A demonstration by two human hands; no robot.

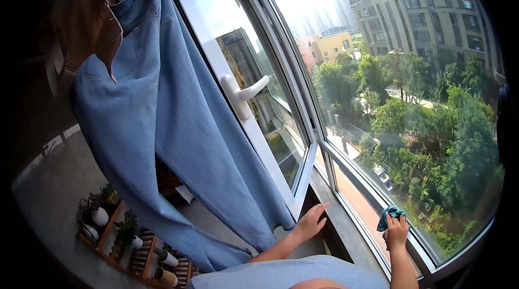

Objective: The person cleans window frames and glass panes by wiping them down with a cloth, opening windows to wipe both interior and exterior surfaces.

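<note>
"Where's the green cloth?"

"Near right, pinched in the fingers of the right hand, by the window frame."

"And the left hand?"

"Fingers loosely spread, near the open sash's lower corner (the sash with the white handle)."

"Beyond?"

"Blue trousers hang left; trees and buildings stand far right, outside."

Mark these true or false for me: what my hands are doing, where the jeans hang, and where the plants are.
1. The right hand holds a teal cloth. True.
2. The left hand grips the white window handle. False: it is empty, well below it.
3. Blue jeans hang beside the open window sash. True.
4. The potted plants stand on the windowsill. False: they are on a wooden rack.
</note>
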